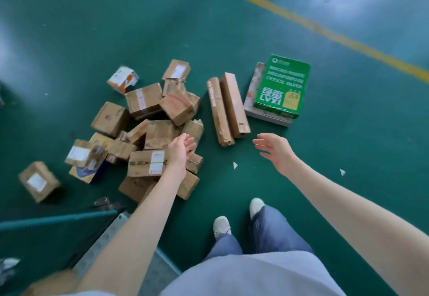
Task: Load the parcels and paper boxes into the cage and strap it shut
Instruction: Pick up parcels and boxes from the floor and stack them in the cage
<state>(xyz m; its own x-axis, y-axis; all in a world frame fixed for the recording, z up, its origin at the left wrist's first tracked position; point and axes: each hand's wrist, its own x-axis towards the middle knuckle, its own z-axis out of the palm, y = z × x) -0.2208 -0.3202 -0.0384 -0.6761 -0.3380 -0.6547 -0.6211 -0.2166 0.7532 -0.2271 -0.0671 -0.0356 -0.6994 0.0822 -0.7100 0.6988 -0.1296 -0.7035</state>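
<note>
A heap of several brown cardboard parcels (144,130) lies on the green floor at centre left. Two long narrow brown parcels (228,107) lie side by side to its right. Further right, a green office paper box (282,84) rests on a grey-white paper box (267,115). My left hand (180,150) reaches out over the near edge of the heap, fingers straight, holding nothing. My right hand (275,150) hovers empty just below the long parcels, fingers spread. At the bottom left shows the cage's green frame bar (58,219) with its metal floor plate (109,242).
One small parcel (39,180) lies apart at the left, another with orange print (123,78) at the heap's far side. My feet in white shoes (239,216) stand below the hands. A yellow floor line (313,26) runs across the top right. Paper scraps (235,165) dot the floor.
</note>
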